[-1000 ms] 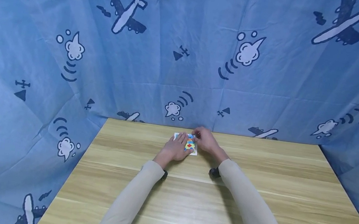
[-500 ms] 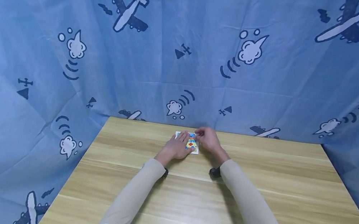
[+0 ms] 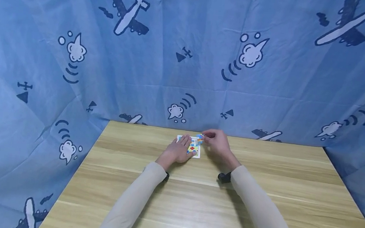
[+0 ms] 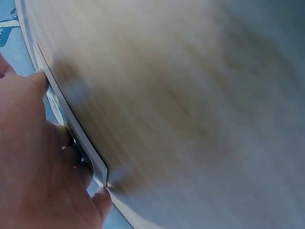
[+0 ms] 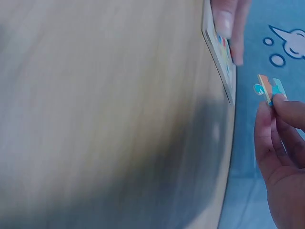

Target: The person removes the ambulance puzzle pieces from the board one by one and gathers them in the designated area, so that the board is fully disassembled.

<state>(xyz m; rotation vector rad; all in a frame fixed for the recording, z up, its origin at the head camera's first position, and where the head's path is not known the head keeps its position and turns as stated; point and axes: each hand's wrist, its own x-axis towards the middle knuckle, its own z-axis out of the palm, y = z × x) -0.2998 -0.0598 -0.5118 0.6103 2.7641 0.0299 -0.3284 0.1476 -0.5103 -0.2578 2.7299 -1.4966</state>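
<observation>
A small jigsaw puzzle board (image 3: 197,154) with a white border lies flat near the far edge of the table. Yellow and blue parts and a red cross show in its picture. My left hand (image 3: 177,151) rests over its left side with fingers extended, covering that part; the left wrist view shows its fingers at the board's edge (image 4: 76,121). Just off the board's upper right corner, my right hand (image 3: 218,143) pinches a puzzle piece (image 5: 267,88) between thumb and fingertips. That piece is orange and blue with a knob, and is raised above the board.
The wood-grain table (image 3: 189,210) stretches toward me and to both sides. A blue curtain (image 3: 204,57) printed with airplanes hangs right behind its far edge and along the sides. Each wrist carries a dark strapped device (image 3: 224,177).
My right hand has moved to the right, lifting the puzzle piece out of the board's upper right part. The left hand has stayed in place on the board.
</observation>
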